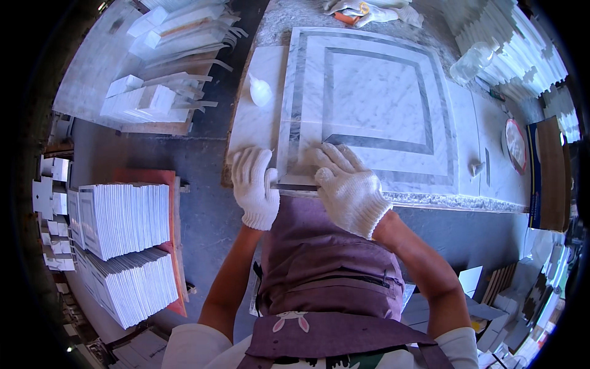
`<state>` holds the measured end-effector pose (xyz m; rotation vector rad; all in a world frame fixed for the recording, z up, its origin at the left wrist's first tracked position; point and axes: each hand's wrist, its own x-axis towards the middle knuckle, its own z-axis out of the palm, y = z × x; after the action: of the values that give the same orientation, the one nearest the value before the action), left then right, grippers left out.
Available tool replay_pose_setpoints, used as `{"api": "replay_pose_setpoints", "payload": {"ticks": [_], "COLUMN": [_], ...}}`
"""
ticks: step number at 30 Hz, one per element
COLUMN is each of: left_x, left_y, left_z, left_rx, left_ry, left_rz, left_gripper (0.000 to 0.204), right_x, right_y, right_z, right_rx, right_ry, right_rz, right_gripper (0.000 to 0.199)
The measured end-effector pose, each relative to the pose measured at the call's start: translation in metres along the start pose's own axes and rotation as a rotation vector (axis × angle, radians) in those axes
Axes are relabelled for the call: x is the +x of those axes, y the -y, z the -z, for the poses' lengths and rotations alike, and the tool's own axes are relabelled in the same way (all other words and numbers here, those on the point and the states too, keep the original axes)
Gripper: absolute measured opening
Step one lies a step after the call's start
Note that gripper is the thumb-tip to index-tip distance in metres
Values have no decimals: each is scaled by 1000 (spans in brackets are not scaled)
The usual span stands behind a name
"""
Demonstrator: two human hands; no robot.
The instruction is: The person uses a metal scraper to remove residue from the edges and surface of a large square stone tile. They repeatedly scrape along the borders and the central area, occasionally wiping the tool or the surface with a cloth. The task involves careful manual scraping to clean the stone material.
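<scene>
A square marble panel (375, 92) with grey inlaid frames lies on the stone-topped workbench. My left hand (255, 187), in a white knit glove, is at its near left corner. The fingers lie on the white slab (261, 74) beside the panel, with the thumb apart, against the panel's edge. My right hand (350, 190), gloved alike, rests on the panel's near border with its fingers spread flat. Between my hands, a dark narrow strip (296, 187) runs along the near edge; whether it is loose cannot be told. A white squeeze bulb (260, 91) lies on the left slab.
Spare gloves (375, 12) lie at the bench's far end. Stacked white strips (516, 55), a clear plastic bottle (472, 63), a red-rimmed bowl (515, 146) and a cardboard box (549, 175) are at right. Stacked tiles (123, 218) and a board of white blocks (92, 80) stand left.
</scene>
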<state>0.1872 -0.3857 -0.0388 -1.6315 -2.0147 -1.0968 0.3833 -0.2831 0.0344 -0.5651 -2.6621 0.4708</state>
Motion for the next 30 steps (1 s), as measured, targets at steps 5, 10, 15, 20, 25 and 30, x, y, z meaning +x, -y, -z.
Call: {"api": "replay_pose_setpoints", "payload": {"ticks": [5,10,15,20,25,30], "left_x": [-4,8,38,74,105,116], "left_y": [3,12,27,40,47,44], "left_z": [3,12,21,-4,-38,-57], "left_rx": [-3,-42,-3,77,83,96], "left_ry": [15,0,-9,63,149,186], "left_rz": [0,22,135,176,366,433], "left_gripper": [33,30,31,55,83,63], "right_x": [-6,-15,-43,-118,-165,-171], "right_y": [4,8,27,59,72,54], "right_z": [5,7,23,7,-4,3], "right_rx": [7,10,169,695,1292,1478], "right_ry": [16,2,27,153,-19,-110], "right_rz": [1,-1,-31,-433,-811,-844], "right_gripper": [20,23,21,14,24,30]}}
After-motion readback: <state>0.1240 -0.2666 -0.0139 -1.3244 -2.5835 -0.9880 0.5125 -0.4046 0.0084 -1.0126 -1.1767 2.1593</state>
